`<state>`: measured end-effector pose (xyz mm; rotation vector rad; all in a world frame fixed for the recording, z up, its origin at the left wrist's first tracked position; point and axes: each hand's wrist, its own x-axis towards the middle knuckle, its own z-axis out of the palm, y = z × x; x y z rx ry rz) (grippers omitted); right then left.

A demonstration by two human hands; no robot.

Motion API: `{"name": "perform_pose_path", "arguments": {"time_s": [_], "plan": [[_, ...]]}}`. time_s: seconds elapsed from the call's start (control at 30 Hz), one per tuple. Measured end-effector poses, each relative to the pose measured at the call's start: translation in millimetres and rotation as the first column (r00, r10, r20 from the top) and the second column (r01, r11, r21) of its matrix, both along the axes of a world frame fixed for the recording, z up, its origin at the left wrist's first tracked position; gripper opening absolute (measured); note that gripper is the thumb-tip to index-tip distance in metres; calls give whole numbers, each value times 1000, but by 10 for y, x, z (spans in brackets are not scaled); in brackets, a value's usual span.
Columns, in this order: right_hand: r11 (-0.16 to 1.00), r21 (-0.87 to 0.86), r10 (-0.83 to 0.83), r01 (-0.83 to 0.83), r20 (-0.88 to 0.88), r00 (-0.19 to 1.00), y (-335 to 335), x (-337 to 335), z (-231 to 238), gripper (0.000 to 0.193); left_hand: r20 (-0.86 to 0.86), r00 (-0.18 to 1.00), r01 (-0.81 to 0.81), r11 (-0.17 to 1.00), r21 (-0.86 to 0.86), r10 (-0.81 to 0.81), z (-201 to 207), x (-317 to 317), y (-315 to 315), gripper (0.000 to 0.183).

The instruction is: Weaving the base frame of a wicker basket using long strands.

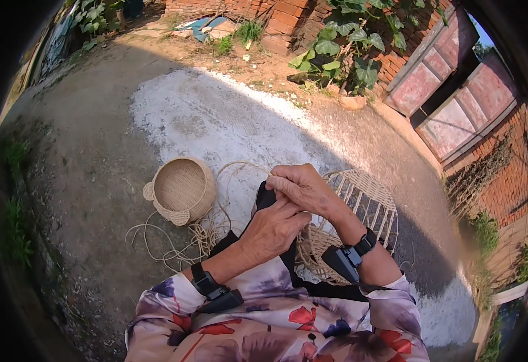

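My right hand (303,188) is closed in a pinch on a thin tan cord (240,163), held in front of my lap. From those fingers the cord arcs left and drops to a loose tangle of cord (202,236) on the ground. Right below and touching it, my left hand (274,228) is closed with bent fingers; what lies inside them is hidden. A round woven basket (185,188) with small rounded tabs on its side stands left of my hands. An open-weave piece with a slatted frame (363,208) rests on my right, partly behind my right forearm.
White powdery material covers part of the ground (215,114). Farther off are a brick wall (288,21), leafy vines (354,42) and a faded red metal gate (451,96) at the right. Dark straps with small devices sit on both my wrists.
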<state>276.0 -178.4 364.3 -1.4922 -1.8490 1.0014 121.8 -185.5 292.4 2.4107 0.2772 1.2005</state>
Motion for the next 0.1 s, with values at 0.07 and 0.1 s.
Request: {"name": "perform_pose_path", "arguments": {"time_s": [0.07, 0.1], "plan": [[996, 90, -9, 5, 40, 999, 41, 50, -35, 32, -115, 991, -61, 998, 27, 64, -123, 106, 50, 20], [998, 49, -33, 34, -13, 999, 37, 85, -60, 30, -218, 974, -64, 998, 12, 65, -233, 127, 71, 22]]}}
